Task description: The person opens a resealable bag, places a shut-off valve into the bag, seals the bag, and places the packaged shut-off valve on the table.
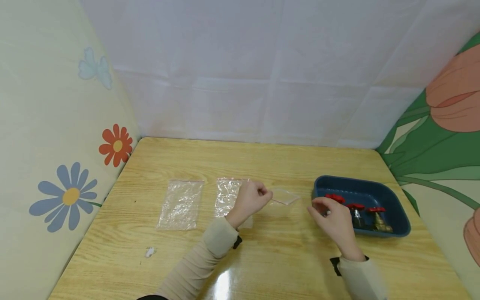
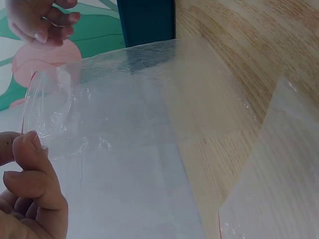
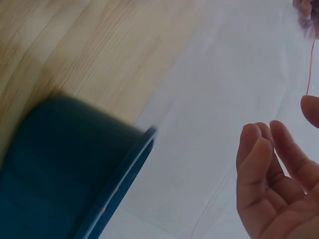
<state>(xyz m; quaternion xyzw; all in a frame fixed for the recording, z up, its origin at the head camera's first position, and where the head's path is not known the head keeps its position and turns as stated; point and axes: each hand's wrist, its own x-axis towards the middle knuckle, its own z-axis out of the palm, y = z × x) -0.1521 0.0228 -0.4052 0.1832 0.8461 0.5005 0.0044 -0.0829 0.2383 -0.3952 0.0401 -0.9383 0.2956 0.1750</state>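
While left hand [image 1: 250,198] pinches red-lined edge of clear bag [image 2: 109,104] between thumb and fingers, bag extends over desk [image 1: 292,262] toward blue tray [image 1: 361,188]. Right hand [image 1: 334,218] near tray's left end, fingers loosely bent, partly spread. Tray holds red-handled valves [image 1: 380,218]. Two more clear bags lie flat left of held bag: outer bag [image 1: 181,206] in full view, inner bag [image 1: 226,199] partly behind left hand.

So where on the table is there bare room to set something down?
Bare: back strip of table, between white backdrop and two lying bags; also the front, between the sleeves. Crowded: the right, where the blue bin holds red-handled valves near the right hand; the centre, where the left hand pinches a third bag.
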